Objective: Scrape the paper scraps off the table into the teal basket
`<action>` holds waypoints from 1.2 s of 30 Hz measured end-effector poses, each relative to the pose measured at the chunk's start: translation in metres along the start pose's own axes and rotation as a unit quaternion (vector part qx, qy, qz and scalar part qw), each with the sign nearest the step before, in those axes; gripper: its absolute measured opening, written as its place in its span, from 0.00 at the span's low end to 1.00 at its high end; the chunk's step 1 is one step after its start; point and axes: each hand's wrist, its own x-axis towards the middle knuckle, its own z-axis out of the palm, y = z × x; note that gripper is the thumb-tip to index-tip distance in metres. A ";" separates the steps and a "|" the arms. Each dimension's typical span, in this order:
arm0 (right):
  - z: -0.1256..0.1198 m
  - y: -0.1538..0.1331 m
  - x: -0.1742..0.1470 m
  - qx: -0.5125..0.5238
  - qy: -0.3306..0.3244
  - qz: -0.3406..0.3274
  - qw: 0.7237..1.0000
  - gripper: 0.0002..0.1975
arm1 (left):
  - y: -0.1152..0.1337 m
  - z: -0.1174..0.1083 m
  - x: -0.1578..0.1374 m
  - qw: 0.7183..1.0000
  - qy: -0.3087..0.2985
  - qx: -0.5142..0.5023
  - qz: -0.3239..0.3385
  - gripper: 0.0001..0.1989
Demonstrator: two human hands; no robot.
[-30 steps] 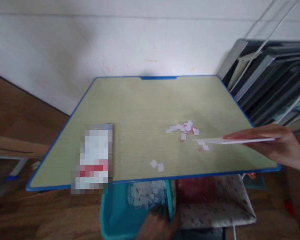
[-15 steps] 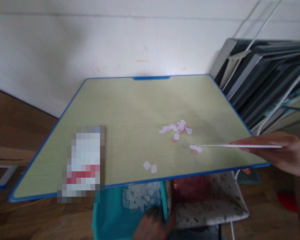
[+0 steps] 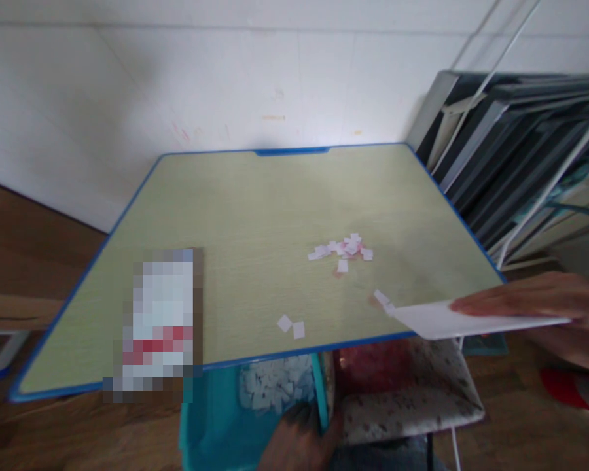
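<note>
My right hand grips a flat white card, held tilted over the right front edge of the folding table. At the card's left corner are a couple of small white paper squares; whether they stick to it I cannot tell. My left hand is closed around the right rim of a teal plastic bin below the table's front edge. Many paper squares lie in the bin. On the table are a small heap of squares and two single squares nearer the front.
A blurred-out rectangular item lies at the table's left front. A stool with a spotted, reddish cover stands beside the bin. Dark flat panels lean at the right, and a white wall rises behind the table.
My right hand has tipped the card from edge-on to showing its face and lowered it slightly. The squares at its corner have turned. My left hand stays on the bin rim.
</note>
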 end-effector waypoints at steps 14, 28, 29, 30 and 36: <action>0.011 -0.015 0.020 0.054 -0.118 -0.131 0.983 0.26 | 0.001 0.006 0.002 1.000 0.014 -0.007 0.017 0.35; 0.037 -0.016 0.042 0.090 -0.124 -0.153 0.976 0.20 | 0.002 0.002 0.001 1.000 -0.007 -0.014 0.018 0.33; 0.032 -0.015 0.039 0.100 -0.127 -0.148 0.976 0.20 | 0.002 0.001 0.001 1.000 -0.007 -0.014 0.016 0.33; 0.027 -0.013 0.034 0.106 -0.134 -0.141 0.975 0.19 | 0.002 0.000 0.002 1.000 -0.008 -0.015 0.015 0.33; 0.009 -0.007 0.012 0.092 -0.192 -0.112 0.971 0.19 | 0.002 -0.005 0.005 1.000 -0.020 -0.016 0.016 0.33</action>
